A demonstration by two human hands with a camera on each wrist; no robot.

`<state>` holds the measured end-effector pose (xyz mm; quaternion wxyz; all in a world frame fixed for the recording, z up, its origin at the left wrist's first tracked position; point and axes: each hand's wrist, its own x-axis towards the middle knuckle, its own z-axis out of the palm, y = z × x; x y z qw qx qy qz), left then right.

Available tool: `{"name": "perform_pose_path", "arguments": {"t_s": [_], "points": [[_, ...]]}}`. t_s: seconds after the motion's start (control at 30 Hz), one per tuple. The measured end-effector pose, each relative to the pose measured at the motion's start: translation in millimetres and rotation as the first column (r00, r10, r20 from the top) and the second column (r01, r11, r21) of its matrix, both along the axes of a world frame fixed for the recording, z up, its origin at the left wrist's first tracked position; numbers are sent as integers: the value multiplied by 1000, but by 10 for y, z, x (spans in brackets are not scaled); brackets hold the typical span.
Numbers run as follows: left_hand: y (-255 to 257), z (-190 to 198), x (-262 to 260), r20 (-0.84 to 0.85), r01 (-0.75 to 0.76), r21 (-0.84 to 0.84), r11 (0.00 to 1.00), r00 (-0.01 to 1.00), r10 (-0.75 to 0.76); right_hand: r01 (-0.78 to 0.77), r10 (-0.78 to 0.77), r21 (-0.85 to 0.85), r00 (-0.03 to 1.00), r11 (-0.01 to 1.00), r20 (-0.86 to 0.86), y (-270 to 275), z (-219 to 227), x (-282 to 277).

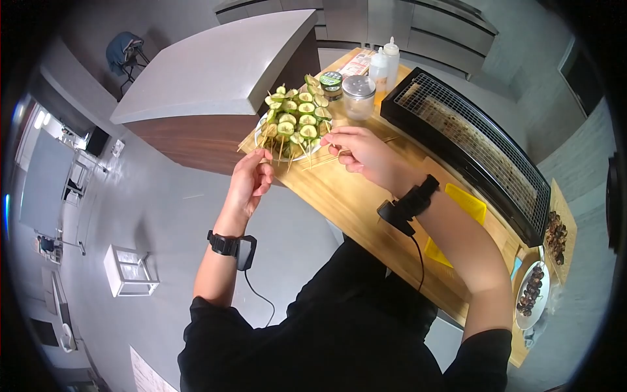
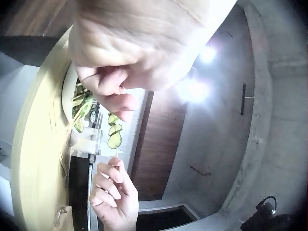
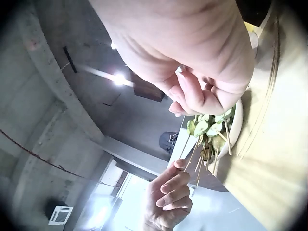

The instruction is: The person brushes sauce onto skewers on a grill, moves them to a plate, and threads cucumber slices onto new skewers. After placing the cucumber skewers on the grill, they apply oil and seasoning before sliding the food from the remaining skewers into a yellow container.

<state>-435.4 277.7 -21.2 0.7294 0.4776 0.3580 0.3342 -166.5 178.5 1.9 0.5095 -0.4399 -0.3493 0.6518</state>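
A white plate (image 1: 257, 135) at the table's far left corner bears a pile of cucumber skewers (image 1: 305, 108), green-rimmed slices on thin sticks. At its right edge my right hand (image 1: 366, 155) pinches a stick between thumb and fingers. In the left wrist view, a cucumber skewer (image 2: 114, 140) rises from the right hand's fingertips (image 2: 115, 162). My left hand (image 1: 247, 186) is at the plate's near left side, its thumb and finger pinching a stick end in the right wrist view, with the other fingers curled. Its own grip is partly hidden in the left wrist view.
Loose sticks (image 1: 318, 164) lie on the wooden table (image 1: 353, 209) by the plate. Behind stand a metal-lidded jar (image 1: 359, 98), a green-lidded jar (image 1: 331, 81) and squeeze bottles (image 1: 391, 64). Right are a black grill (image 1: 470, 147), a yellow tray (image 1: 471, 201) and a plate with dark skewers (image 1: 542, 302).
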Motion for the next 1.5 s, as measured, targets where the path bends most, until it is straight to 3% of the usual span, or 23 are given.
{"name": "perform_pose_path", "arguments": {"t_s": [0.2, 0.4, 0.63, 0.83, 1.1, 1.5], "points": [[-105, 194, 110, -14, 0, 135, 991, 1000, 2, -17, 16, 70, 1000, 997, 4, -300, 266, 254], [-277, 296, 574, 3, 103, 214, 971, 994, -106, 180, -182, 33, 979, 983, 96, -737, 509, 493], [-500, 324, 1502, 61, 343, 215, 914, 930, -363, 403, -409, 89, 909, 911, 74, -1138, 288, 993], [-492, 236, 2259, 130, 481, 124, 868, 859, -495, 633, -632, -21, 774, 774, 49, -1324, 202, 1212], [-338, 46, 2664, 52, 515, 88, 853, 852, -520, 667, -662, -62, 745, 742, 84, -1268, -10, 1468], [-219, -142, 2774, 31, 512, 37, 858, 858, -513, 672, -653, -105, 739, 733, 165, -1163, -93, 1494]]}}
